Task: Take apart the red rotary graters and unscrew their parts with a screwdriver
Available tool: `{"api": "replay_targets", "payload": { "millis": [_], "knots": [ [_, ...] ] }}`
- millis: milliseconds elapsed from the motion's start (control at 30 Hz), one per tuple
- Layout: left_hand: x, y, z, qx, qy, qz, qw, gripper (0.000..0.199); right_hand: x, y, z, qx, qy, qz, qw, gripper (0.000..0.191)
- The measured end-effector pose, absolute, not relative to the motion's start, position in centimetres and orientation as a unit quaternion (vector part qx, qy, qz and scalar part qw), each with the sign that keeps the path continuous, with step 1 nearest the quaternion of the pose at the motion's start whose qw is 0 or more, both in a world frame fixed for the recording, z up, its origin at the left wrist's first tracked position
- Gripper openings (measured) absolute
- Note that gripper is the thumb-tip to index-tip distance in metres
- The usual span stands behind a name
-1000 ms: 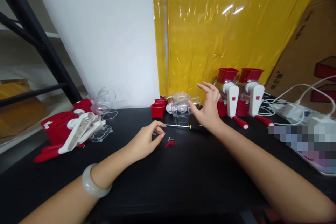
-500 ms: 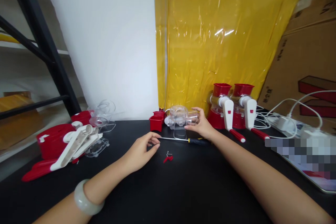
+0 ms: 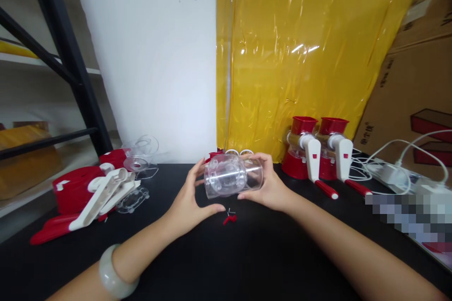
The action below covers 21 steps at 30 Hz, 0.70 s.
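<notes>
A clear plastic grater housing [image 3: 226, 176], a wide cylinder with a narrower tube on its right, is tilted above the black table. My right hand [image 3: 270, 186] is closed around the tube end, thumb below and fingers on top. At the other end, my left hand [image 3: 189, 197] is open, its thumb stretched away from its fingers. Those fingertips are beside the left rim; whether they touch it I cannot tell. Small red plastic pieces [image 3: 230, 219] and tiny screws [image 3: 230, 211] lie below the housing. Red parts [image 3: 214, 154] behind it are mostly hidden.
Two red-and-white crank graters [image 3: 304, 155] stand at the right, near white cables [image 3: 402, 160] and a power strip. At the left lie red bases [image 3: 76, 188], white crank handles [image 3: 100, 197] and clear parts [image 3: 133, 199]. A yellow plastic-wrapped panel [image 3: 282, 56] rises behind.
The clear housing has come nearer and turned in my right hand. My left hand has moved up to its left end and spread its thumb. The screwdriver is now hidden.
</notes>
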<state>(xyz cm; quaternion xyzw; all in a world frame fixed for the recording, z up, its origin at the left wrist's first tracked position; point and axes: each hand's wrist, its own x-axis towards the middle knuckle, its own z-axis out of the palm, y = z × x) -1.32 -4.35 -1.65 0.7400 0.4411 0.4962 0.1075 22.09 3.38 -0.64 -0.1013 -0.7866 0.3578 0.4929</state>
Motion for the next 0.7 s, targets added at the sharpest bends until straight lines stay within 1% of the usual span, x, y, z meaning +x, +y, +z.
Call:
{"api": "replay_targets", "payload": {
  "millis": [33,100,167,233,267,300,333,400,433,500,600,700],
  "knots": [
    [-1.2,-4.6,-1.5,0.740,0.434,0.504,0.097,0.102,21.7,3.0,-0.9,-0.089,-0.796,0.338,0.494,0.083],
    [-1.0,-5.0,-1.3,0.741,0.425,0.515,0.074,0.089,21.2,2.6,-1.3,-0.081,-0.813,0.293,0.497,0.085],
    [-0.9,-5.2,-1.1,0.736,0.430,0.521,0.052,0.079,21.2,2.8,-1.3,-0.090,-0.828,0.255,0.491,0.091],
    [-1.1,-5.3,-1.0,0.722,0.447,0.527,0.028,0.078,22.0,3.5,-0.8,-0.119,-0.850,0.228,0.460,0.100],
    [-1.3,-5.3,-0.9,0.714,0.462,0.526,0.012,0.077,22.6,4.0,-0.4,-0.139,-0.865,0.215,0.431,0.103],
    [-1.6,-5.2,-0.8,0.706,0.479,0.521,-0.007,0.076,23.4,4.5,0.1,-0.182,-0.875,0.203,0.399,0.101],
    [-1.9,-5.1,-0.6,0.700,0.495,0.513,-0.028,0.073,24.2,5.0,0.6,-0.233,-0.882,0.199,0.359,0.094],
    [-2.4,-4.9,-0.2,0.695,0.522,0.489,-0.070,0.069,25.8,5.8,1.4,-0.339,-0.877,0.214,0.267,0.071],
    [-2.6,-4.8,0.1,0.697,0.529,0.476,-0.089,0.067,26.5,6.0,1.5,-0.377,-0.875,0.208,0.220,0.063],
    [-2.9,-4.8,0.5,0.708,0.533,0.447,-0.119,0.068,27.6,6.2,1.4,-0.417,-0.883,0.155,0.151,0.055],
    [-3.1,-4.8,1.0,0.729,0.535,0.403,-0.143,0.077,28.6,6.0,0.1,-0.453,-0.883,0.079,0.096,0.047],
    [-3.3,-4.8,0.9,0.734,0.545,0.372,-0.159,0.089,29.3,6.0,-1.6,-0.448,-0.885,0.098,0.085,0.034]
  ]
}}
